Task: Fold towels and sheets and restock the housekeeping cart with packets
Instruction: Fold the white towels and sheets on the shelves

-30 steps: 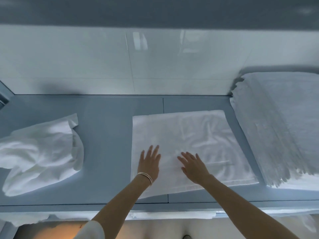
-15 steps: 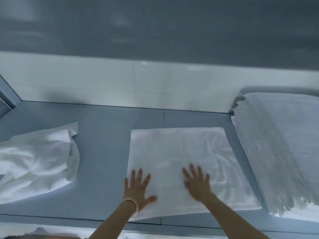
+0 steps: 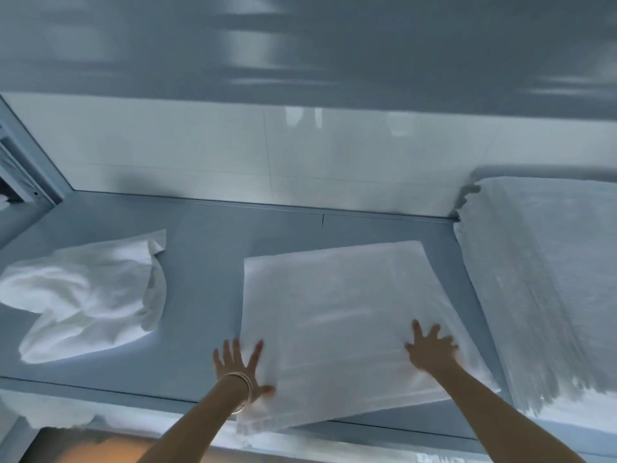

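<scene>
Both hands, left and right, fingers spread flat, gripping nothing, press towel lower centre to smooth the fold.

The folded towel at the centre is plain white, without pattern. At 9 o'clock the crumpled cloth is white too, with soft grey shadows in its creases. The stack of towels at 3 o'clock is white with a bluish-grey cast. The shelf is a flat grey-blue. The wall tiles at 12 o'clock are glossy white. A thin pale metallic bangle rings the left wrist.
</scene>
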